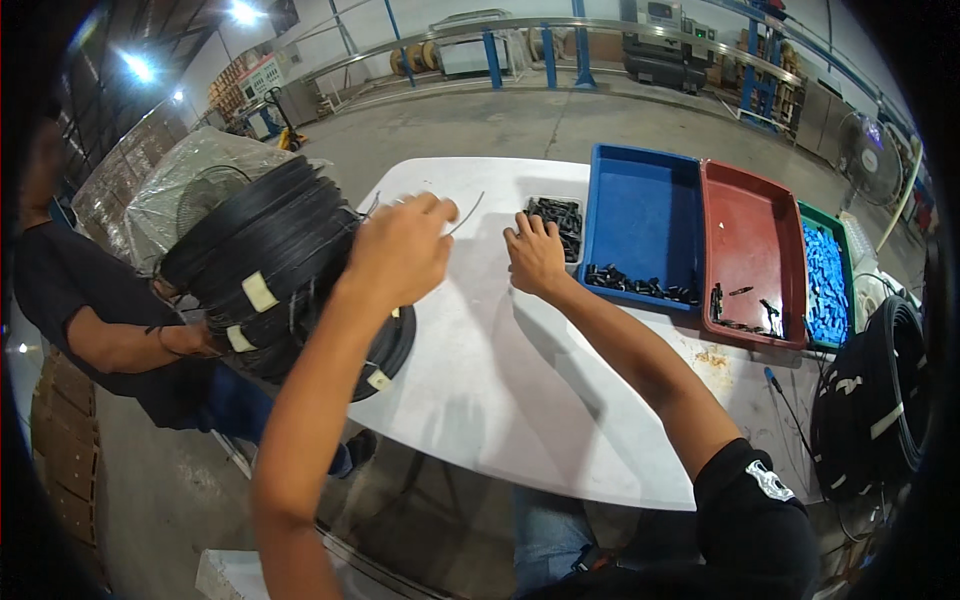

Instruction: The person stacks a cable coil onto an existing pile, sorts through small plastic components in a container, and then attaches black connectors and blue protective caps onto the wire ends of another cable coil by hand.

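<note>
Fingers (524, 226) of the right hand (539, 262), loosely spread, should lift parts (560, 216) singly from the tub (556, 197) at its one o'clock; blur hides whether the left hand (400, 252) grips the wire (473, 210).

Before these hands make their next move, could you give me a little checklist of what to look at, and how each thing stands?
1. Right hand at the small tub: ok, its fingers are at the near left side.
2. Black parts available in that tub: ok, plenty show.
3. Left hand gripping the thin wire beside it: cannot tell, the hand is blurred.
4. Co-worker's hand away from the stacked black coils: not ok, it is right at them.
5. Red tray well filled: not ok, only a few black pieces lie in it.
6. Green tray stocked: ok, many blue pieces.
</note>
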`<state>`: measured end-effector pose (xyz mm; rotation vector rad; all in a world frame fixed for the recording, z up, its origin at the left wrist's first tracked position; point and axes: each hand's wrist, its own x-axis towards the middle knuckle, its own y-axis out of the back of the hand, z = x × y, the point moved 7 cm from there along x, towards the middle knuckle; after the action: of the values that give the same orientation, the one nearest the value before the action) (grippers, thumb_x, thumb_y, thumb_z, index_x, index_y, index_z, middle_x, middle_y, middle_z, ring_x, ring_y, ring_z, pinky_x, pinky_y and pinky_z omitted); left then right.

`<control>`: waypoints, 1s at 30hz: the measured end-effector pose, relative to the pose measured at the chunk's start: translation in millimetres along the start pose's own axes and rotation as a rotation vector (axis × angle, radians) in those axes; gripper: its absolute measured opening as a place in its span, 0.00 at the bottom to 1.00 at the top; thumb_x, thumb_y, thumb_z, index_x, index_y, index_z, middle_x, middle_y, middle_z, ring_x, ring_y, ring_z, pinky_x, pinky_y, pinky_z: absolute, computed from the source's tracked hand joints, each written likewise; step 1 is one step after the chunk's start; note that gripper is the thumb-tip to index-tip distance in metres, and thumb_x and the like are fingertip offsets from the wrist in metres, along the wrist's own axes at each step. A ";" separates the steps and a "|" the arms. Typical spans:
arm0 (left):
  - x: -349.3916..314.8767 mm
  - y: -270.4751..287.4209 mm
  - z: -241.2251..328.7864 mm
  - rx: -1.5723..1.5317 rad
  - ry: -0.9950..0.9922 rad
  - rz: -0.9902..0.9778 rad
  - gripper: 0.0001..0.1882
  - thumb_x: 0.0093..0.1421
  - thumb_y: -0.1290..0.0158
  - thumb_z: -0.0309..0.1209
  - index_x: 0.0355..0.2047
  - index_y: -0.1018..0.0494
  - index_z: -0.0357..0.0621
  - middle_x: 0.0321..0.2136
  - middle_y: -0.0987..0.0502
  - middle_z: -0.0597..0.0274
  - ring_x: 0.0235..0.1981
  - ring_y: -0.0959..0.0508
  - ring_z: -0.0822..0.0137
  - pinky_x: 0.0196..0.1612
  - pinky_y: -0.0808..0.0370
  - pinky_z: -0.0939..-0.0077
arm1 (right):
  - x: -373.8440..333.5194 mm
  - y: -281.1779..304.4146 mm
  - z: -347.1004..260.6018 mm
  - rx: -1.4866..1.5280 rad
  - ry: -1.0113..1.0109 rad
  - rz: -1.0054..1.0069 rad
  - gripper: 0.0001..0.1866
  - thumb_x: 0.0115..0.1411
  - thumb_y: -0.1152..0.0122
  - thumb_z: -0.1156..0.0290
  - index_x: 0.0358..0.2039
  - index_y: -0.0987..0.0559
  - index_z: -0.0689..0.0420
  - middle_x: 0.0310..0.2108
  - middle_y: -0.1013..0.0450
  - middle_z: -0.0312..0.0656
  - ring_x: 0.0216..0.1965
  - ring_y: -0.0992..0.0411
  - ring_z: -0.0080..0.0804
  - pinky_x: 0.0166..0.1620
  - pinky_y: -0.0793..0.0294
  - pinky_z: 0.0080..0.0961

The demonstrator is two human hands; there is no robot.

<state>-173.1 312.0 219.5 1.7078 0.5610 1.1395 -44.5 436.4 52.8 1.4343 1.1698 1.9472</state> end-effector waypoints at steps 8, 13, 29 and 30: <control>44.1 -231.1 -95.7 -0.353 0.356 -0.101 0.13 0.63 0.47 0.34 0.44 0.22 0.42 0.38 0.19 0.54 0.41 0.19 0.54 0.46 0.23 0.59 | 6.9 -2.6 -32.6 0.233 0.042 -0.169 0.28 0.50 0.32 0.54 0.50 0.22 0.52 0.54 0.34 0.47 0.56 0.36 0.46 0.56 0.38 0.42; 83.3 -273.9 -63.5 -1.330 0.733 -0.073 0.14 0.63 0.44 0.37 0.43 0.22 0.40 0.32 0.21 0.67 0.35 0.22 0.70 0.38 0.24 0.73 | 6.5 12.2 11.4 0.199 0.017 -0.024 0.26 0.56 0.36 0.55 0.52 0.24 0.55 0.53 0.31 0.50 0.56 0.34 0.49 0.58 0.36 0.44; 87.2 -195.6 -5.2 -0.662 0.298 0.243 0.08 0.56 0.39 0.31 0.34 0.18 0.41 0.35 0.17 0.54 0.36 0.18 0.55 0.43 0.23 0.63 | -33.0 28.8 87.5 0.647 0.013 0.112 0.11 0.53 0.32 0.68 0.38 0.18 0.53 0.40 0.25 0.47 0.46 0.29 0.50 0.50 0.28 0.41; 82.9 -190.2 -3.6 -0.659 0.290 0.240 0.08 0.56 0.39 0.31 0.34 0.18 0.41 0.35 0.17 0.54 0.36 0.18 0.55 0.43 0.23 0.63 | -33.7 23.4 88.5 0.615 0.011 0.065 0.10 0.52 0.32 0.69 0.36 0.18 0.54 0.41 0.25 0.47 0.45 0.29 0.50 0.50 0.27 0.41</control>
<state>-113.6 458.7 85.2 1.0629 0.1163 1.5490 52.3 430.4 62.8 1.7654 1.8538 1.7063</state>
